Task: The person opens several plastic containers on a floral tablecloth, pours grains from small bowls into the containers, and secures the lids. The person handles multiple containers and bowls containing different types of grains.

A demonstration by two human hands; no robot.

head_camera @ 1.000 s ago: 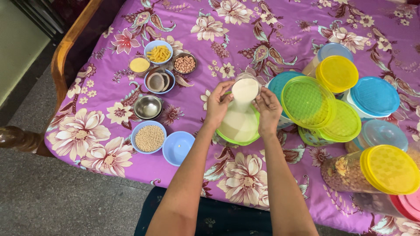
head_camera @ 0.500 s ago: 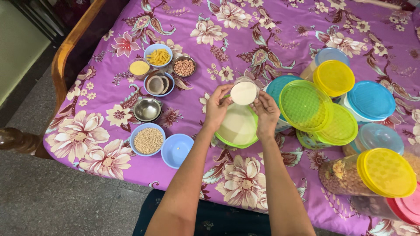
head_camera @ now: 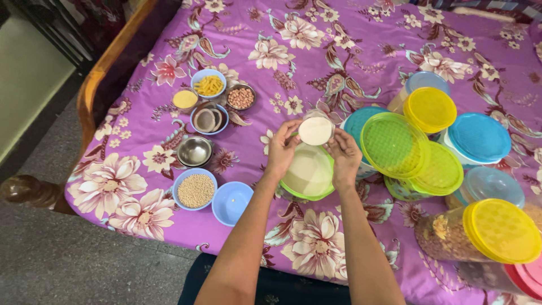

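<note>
Left hand (head_camera: 280, 148) and right hand (head_camera: 343, 151) pinch small clear cup (head_camera: 315, 130) by sides, tilted over green-rimmed container (head_camera: 307, 172) so white powder lands inside. Bowls left, lidded tubs right.

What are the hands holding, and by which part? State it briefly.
Both hands, left hand and right hand, hold a small bowl of white powder by its rim, fingers on opposite sides, tilted above the green bowl.

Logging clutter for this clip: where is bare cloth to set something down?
Free: purple floral cloth beyond the small tilted glass bowl; near edge below the empty blue bowl. Crowded: lidded containers right, little filled bowls left.
</note>
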